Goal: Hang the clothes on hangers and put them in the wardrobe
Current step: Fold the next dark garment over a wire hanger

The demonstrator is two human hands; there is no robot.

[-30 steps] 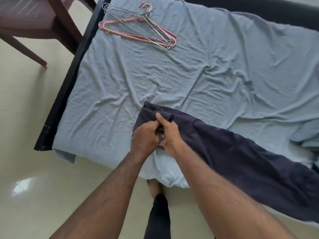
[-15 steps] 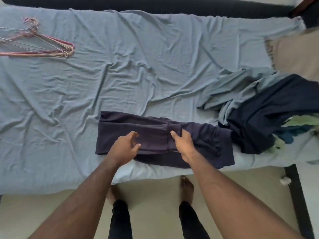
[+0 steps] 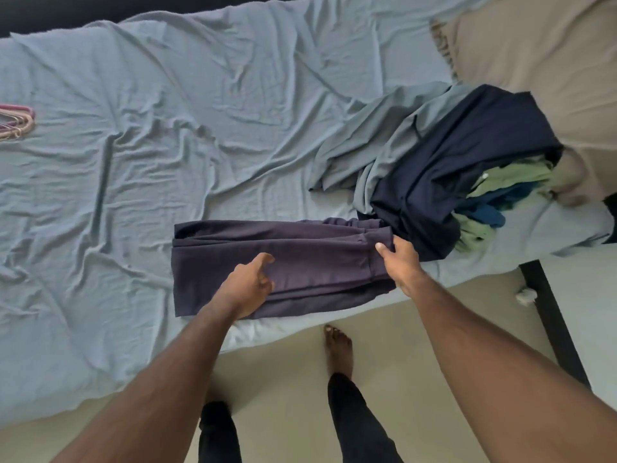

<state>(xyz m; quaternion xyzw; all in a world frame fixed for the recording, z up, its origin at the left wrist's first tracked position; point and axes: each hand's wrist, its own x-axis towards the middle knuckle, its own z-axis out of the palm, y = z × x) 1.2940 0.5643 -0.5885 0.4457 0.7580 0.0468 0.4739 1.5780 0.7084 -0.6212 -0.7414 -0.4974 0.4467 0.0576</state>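
While only the head view was available, all entries were taken from it. A dark purple garment (image 3: pixel 283 265) was recorded lying folded into a long band near the front edge of the bed (image 3: pixel 133 195), on the wrinkled blue sheet. The right hand (image 3: pixel 400 262) was seen at the band's right end, thumb on top and fingers curled under, the folded edge pinched between them. The left hand (image 3: pixel 248 284) was noted over the middle of the band, fingers loosely extended and nothing gripped; whether the palm actually pressed the cloth could not be told, perhaps only grazing it. A heap of further clothes (image 3: pixel 467 182), navy, green and teal, was logged just beside the band's right end, touching it. The hangers (image 3: pixel 16 123) were observed at the far left edge of the frame, well apart from the garment. No wardrobe was seen.

Handling judgement: the cloth was judged light, soft and limp, with no stiffness to hold a fold once lifted. A one-ended lift was expected to let the layers slide apart. Hold was judged best taken at both ends together, or at the mid-fold so the band could be draped over a hanger bar. Breakage was not considered a risk; slipping off a smooth wire hanger was.
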